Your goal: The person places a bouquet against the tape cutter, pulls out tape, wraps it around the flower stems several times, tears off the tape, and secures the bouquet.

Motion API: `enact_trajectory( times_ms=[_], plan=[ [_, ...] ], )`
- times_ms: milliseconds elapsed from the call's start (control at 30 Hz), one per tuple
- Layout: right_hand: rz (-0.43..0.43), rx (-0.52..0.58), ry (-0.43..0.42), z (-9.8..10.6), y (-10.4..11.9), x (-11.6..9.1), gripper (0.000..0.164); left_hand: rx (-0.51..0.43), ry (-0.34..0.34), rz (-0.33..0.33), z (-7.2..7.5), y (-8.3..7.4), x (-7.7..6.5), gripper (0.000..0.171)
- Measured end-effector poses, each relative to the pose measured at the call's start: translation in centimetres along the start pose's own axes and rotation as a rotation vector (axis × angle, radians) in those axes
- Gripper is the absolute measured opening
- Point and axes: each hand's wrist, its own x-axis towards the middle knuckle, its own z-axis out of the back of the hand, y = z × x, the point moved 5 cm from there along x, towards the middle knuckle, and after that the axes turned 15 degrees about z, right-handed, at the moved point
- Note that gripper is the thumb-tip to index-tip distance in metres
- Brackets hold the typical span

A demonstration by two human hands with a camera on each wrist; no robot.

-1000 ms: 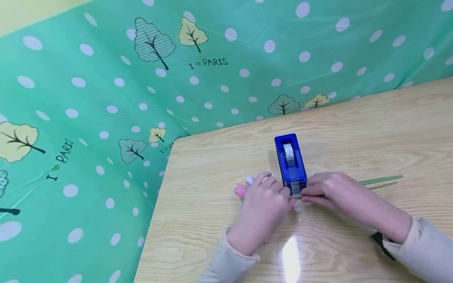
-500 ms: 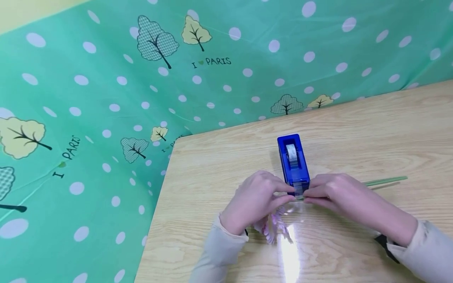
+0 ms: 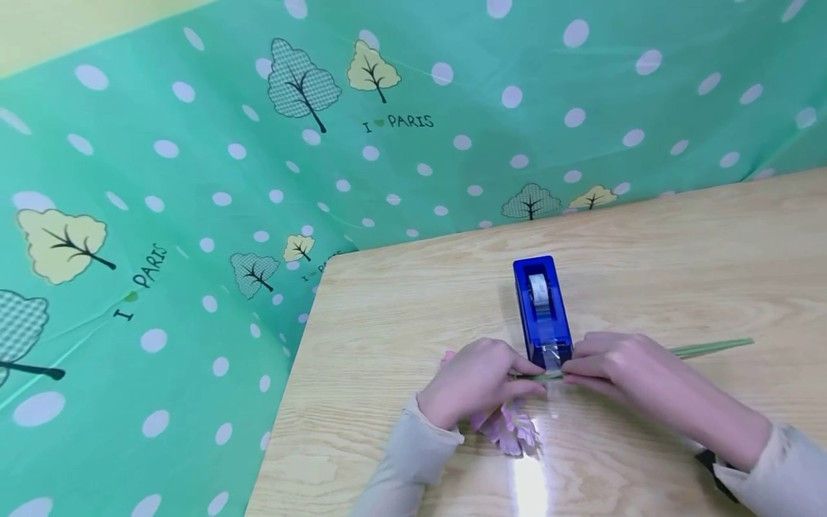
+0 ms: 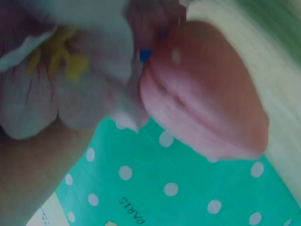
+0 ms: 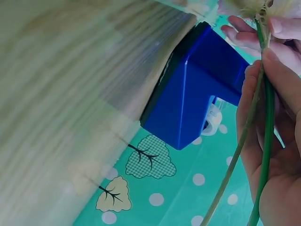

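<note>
My left hand [image 3: 474, 380] pinches the flower stems between thumb and fingers, just below the blossoms. Pale pink-purple blossoms [image 3: 510, 431] hang below that hand; in the left wrist view one blossom [image 4: 82, 101] with yellow stamens is close beside the thumb. My right hand [image 3: 629, 366] pinches the same stems further along, and their ends [image 3: 717, 347] stick out to its right. In the right wrist view a green stem [image 5: 268, 132] and a paler one [image 5: 233, 160] run along the palm. Between both hands, the stems lie against a clear tape strip [image 3: 553, 357] at the front of the blue tape dispenser [image 3: 525, 316].
The dispenser stands on the wood-grain table [image 3: 388, 309] with its tape roll [image 3: 538, 289] on top. A green dotted cloth [image 3: 413, 194] hangs behind and to the left. A black strap [image 3: 713, 474] shows by the right sleeve.
My left hand has turned over, bringing the purple blossoms into view below it and showing its thumb and fingertips on the stems. The right hand keeps its grip beside the dispenser.
</note>
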Motion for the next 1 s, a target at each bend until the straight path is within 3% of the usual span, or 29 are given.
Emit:
enact_trajectory(
  times_ms=[100,200,333,500,600,767,1000],
  plan=[
    [-0.011,-0.01,-0.008,-0.1,0.0,-0.2,0.01,0.019,-0.022,0.005,-0.1,-0.3,0.0,0.024],
    [-0.045,-0.012,0.0,-0.2,0.0,-0.3,0.011,0.082,-0.087,-0.014,0.1,-0.8,-0.2,0.021],
    [-0.17,0.043,0.067,-0.6,-0.2,-0.5,0.014,0.171,-0.175,-0.032,0.4,-1.1,-0.4,0.019],
    [-0.352,0.156,0.149,-1.5,-0.8,-0.7,0.004,0.211,-0.23,-0.018,0.5,-0.9,-0.7,0.018],
    [-0.423,0.223,0.201,-1.9,-1.0,-1.0,0.013,0.242,-0.25,-0.009,0.5,-1.1,-0.8,0.019],
    [-0.403,0.251,0.264,-2.4,-0.9,-1.2,0.015,0.309,-0.287,0.008,0.6,-1.4,-1.0,0.02],
    [-0.347,0.211,0.217,-1.8,-0.8,-1.1,0.012,0.31,-0.285,0.008,0.4,-1.6,-1.2,0.019]
  ],
)
